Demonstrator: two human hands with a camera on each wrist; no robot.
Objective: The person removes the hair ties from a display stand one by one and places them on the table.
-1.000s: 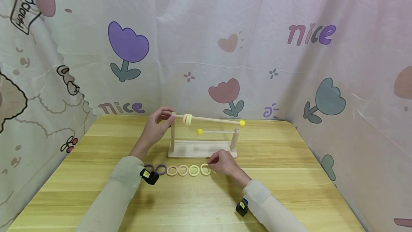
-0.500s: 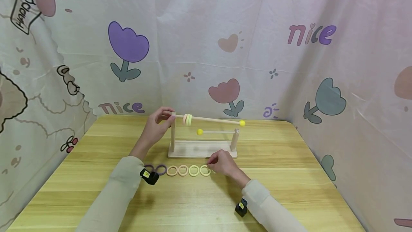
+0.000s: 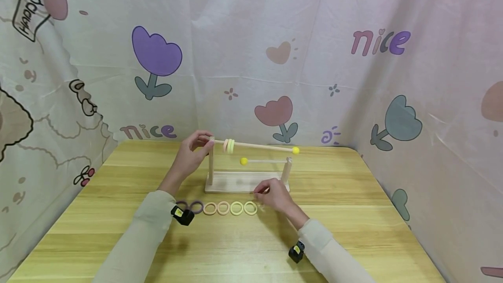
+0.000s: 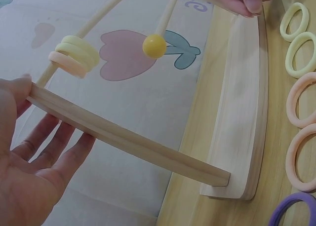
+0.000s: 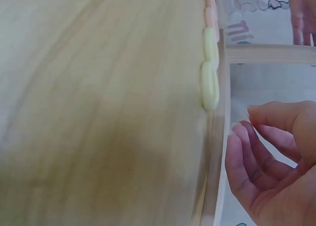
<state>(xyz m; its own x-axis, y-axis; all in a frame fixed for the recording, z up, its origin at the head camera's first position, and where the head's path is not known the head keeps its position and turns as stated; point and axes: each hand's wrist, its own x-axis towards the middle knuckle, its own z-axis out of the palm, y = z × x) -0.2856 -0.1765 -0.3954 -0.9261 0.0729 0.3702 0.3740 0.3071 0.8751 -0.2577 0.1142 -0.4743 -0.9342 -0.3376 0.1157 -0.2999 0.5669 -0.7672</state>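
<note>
Left hand [image 3: 191,154]: fingers grasping the top of the left post [image 4: 133,132], thumb at its tip. Right hand [image 5: 276,157]: fingers loosely curled, nothing seen between them; we log it as released. In the head view it overlaps the front edge of the base [image 4: 237,112]; its height we cannot tell.

Rings: six lie flat on the bench [image 3: 86,213] in a row before the base. The end ring [image 5: 211,88], yellow, closes the right end; then come another yellow ring [image 5: 211,46], two peach and two purple, the outermost partly hidden by the left wrist's camera. One peach and two yellow threaded rings [image 3: 230,145] sit on the upper rod [image 3: 263,146], near the left post.

Technique, in our judgement: the left hand should brace the post without tilting it, since the upper rod looks held at that end only and a knock could shake the threaded rings. The right hand does best taking a ring by its rim, thumb against fingertips, lifting straight up so that its neighbour is not dragged out of line. We would also keep its knuckles clear of the lower rod [image 3: 265,161].

Against the frame half a second back: the right fingers then met the end ring's upper right edge; now they are apart from it, farther from us, and the whole ring shows. Left hand, threaded rings and row look unchanged.
</note>
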